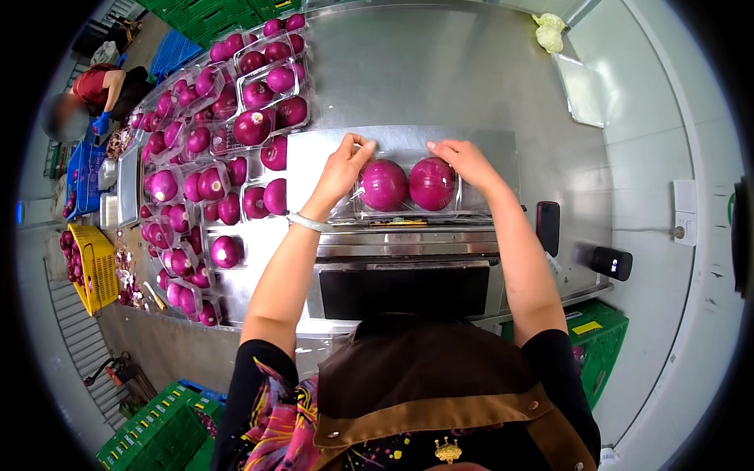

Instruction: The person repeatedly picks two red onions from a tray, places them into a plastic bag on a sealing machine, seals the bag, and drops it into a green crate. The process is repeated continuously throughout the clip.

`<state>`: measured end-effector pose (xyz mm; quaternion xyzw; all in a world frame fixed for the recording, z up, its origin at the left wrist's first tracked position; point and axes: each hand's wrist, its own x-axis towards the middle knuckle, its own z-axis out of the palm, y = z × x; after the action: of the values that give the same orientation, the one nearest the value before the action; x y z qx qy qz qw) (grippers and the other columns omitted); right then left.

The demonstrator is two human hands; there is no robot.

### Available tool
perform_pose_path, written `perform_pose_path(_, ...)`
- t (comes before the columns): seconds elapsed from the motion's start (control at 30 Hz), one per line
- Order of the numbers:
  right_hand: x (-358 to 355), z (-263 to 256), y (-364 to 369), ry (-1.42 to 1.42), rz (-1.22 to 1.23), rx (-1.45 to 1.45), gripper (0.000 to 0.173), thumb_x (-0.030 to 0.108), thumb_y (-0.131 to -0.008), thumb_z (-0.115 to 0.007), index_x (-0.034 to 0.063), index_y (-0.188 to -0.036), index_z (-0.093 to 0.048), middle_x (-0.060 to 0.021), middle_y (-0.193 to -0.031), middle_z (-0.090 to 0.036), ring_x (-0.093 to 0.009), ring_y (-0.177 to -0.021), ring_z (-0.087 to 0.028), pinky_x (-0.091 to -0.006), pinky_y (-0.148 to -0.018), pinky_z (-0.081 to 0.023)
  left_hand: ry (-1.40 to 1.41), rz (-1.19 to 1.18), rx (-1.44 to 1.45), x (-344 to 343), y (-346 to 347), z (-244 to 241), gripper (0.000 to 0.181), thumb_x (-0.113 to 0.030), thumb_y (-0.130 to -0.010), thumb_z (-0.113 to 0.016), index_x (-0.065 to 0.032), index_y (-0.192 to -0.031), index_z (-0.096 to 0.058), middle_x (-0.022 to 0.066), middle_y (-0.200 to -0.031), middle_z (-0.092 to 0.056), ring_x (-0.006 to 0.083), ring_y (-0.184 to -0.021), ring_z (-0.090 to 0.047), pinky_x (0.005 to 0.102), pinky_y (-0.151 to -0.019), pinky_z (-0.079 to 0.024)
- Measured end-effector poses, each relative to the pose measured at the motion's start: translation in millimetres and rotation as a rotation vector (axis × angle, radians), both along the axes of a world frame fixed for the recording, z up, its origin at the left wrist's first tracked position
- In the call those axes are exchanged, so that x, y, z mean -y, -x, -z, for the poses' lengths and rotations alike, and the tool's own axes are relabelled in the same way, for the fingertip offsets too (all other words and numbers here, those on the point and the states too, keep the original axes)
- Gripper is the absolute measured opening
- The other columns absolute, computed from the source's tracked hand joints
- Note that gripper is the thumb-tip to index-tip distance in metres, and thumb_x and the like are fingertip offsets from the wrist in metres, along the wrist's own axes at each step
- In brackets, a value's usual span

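Note:
Two peeled red onions, a left onion (pixel 384 185) and a right onion (pixel 432 183), sit side by side in a clear plastic tray (pixel 406 214) in front of me. Clear film seems to lie over them, with shiny creases; its exact edges are hard to see. My left hand (pixel 341 169) pinches thumb and forefinger together at the tray's far left corner, apparently on the film. At the far right corner, my right hand (pixel 468 166) does the same beside the right onion. Under the tray is a metal wrapping machine (pixel 406 241) with a dark front panel.
Several packed onion trays (pixel 253 126) are stacked on the steel table (pixel 412 65) to the left. A phone (pixel 548 226) and a black digital clock (pixel 612 263) lie right. Cabbage (pixel 549 32) sits far right. A co-worker (pixel 97 88) bends near a yellow crate (pixel 103 268).

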<state>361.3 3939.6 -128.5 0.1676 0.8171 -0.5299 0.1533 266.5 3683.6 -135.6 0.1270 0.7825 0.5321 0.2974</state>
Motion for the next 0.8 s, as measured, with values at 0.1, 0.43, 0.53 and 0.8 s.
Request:
perform_pose_path(0.1, -7, -19, -2, 0.089, -0.155, 0.091, 0.04, 0.042, -0.092, -0.059, 0.0026, -0.098, -0.065, -0.0086, -0.083, -0.065, -0.021, -0.083, -0.061, -0.031, -0.08, -0.045, -0.016, 0.119, 0.17, 8, -3, -20, 0.053, -0.046, -0.094, -0.06, 0.0032, -0.115, -0.061, 0.0122, -0.098, -0.067, 0.0138, -0.088, -0.059, 0.0274, -0.079, -0.047)
perform_pose_path(0.43, 18, -53, -65, 0.089, 0.002, -0.021, 0.066, 0.06, -0.094, -0.048, -0.0017, -0.079, -0.062, -0.0082, -0.072, -0.058, -0.019, -0.077, -0.055, -0.0338, -0.079, -0.045, 0.104, 0.048, 0.204, 37, -51, -30, 0.074, -0.068, -0.093, -0.043, 0.0004, -0.074, -0.064, 0.0065, -0.063, -0.056, 0.0157, -0.061, -0.052, 0.0303, -0.06, -0.042)
perform_pose_path(0.53, 38, -77, -112, 0.112, -0.036, 0.055, 0.075, 0.064, -0.094, -0.044, -0.0032, -0.065, -0.06, -0.0078, -0.064, -0.059, -0.017, -0.069, -0.053, -0.0355, -0.074, -0.046, 0.085, 0.078, 0.393, 59, -98, -60, 0.075, -0.071, -0.092, -0.039, -0.0049, -0.064, -0.06, 0.001, -0.055, -0.049, 0.011, -0.051, -0.042, 0.028, -0.049, -0.033)
perform_pose_path(0.8, 79, 1, -226, 0.279, 0.074, 0.301, 0.063, 0.059, -0.095, -0.048, -0.0011, -0.096, -0.067, -0.0081, -0.065, -0.059, -0.015, -0.042, -0.051, -0.0291, -0.041, -0.04, 0.244, 0.198, 0.034, 87, -201, 1, 0.064, -0.05, -0.099, -0.044, 0.0086, -0.083, -0.063, 0.0257, -0.071, -0.061, 0.0331, -0.073, -0.063, 0.042, -0.075, -0.046)
